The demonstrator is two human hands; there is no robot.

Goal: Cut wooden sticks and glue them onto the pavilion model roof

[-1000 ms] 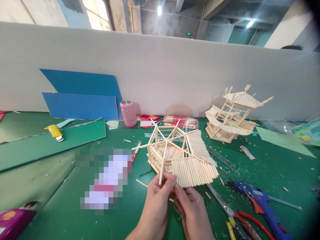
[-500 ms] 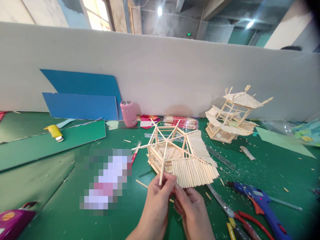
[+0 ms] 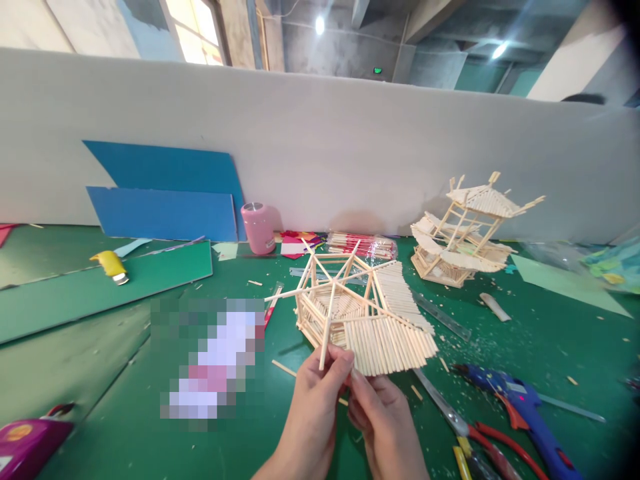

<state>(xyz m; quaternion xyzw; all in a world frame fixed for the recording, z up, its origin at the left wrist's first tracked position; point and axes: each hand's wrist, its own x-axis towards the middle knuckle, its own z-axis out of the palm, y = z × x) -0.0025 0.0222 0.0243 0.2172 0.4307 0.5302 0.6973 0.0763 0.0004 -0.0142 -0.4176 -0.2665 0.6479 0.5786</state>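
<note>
My left hand [image 3: 313, 400] pinched the near end of one loose wooden stick [image 3: 326, 330], thumb and fingertips closed on it. My right hand [image 3: 383, 417] sat just beside it, its fingers closed on the near edge of the hexagonal stick roof [image 3: 367, 313], under the finished panel of side-by-side sticks. The two hands were together, nearly touching, close to the near edge of the table [image 3: 125, 400].

The stick ran away from me, its long axis pointing from my left fingers up toward the hub of the roof, tilted a little to the right at its far end. It lay along the open rib at the left border of the filled panel. The roof itself lay straight ahead of both hands, toward the middle of the table, so the left hand was the nearer one to the bare section.

Whether the stick's far end actually touched the hub I could not tell, nor whether any glue sat on it. My right fingertips were hidden below the panel. A finished stick pavilion [image 3: 467, 233] stood well apart toward the far right, against the grey partition. A blue glue gun [image 3: 520, 407] and red-handled pliers [image 3: 487, 450] lay to my right, cut off at the picture's bottom edge.
</note>
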